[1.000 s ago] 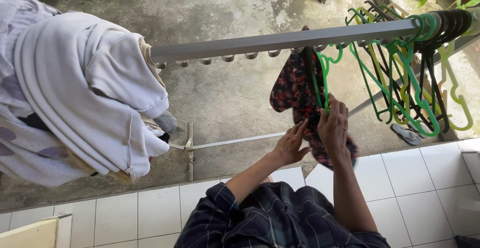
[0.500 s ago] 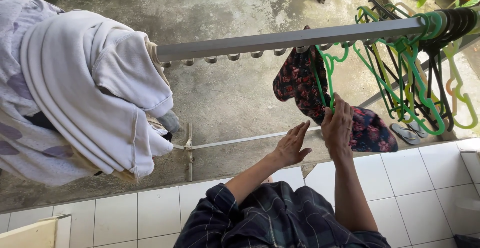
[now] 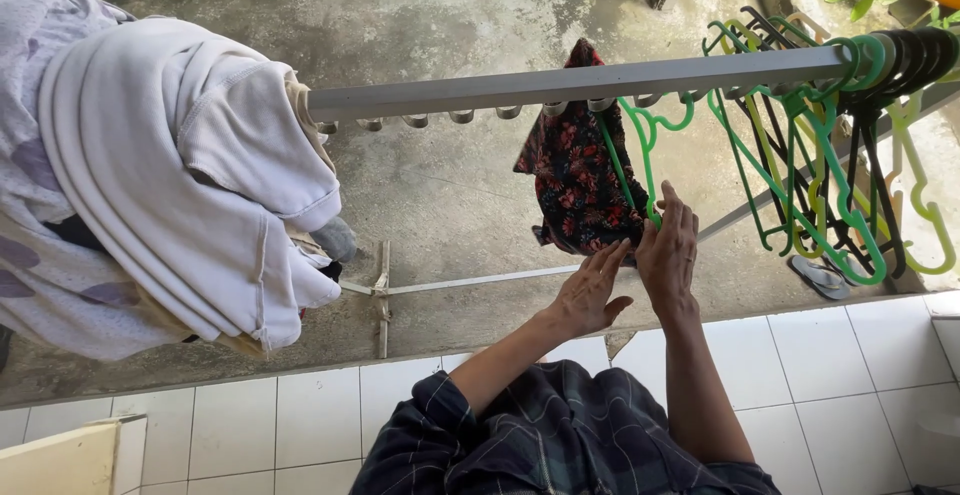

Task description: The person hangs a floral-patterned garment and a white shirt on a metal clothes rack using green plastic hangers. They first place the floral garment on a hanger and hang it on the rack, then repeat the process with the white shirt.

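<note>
Head view: open hands (image 3: 668, 247) against floral garment (image 3: 572, 175)

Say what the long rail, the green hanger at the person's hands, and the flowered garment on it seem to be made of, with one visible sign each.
Rail: probably aluminium, matt grey, with straight, sharp edges.
Green hanger: likely moulded plastic, bright uniform colour, thin glossy curves.
Flowered garment: soft thin printed fabric; it drapes and folds. The fibre cannot be told.

white laundry pile (image 3: 150, 175) cut off at left edge, green hanger (image 3: 640, 155) partly hidden behind floral garment (image 3: 575, 185)
</note>
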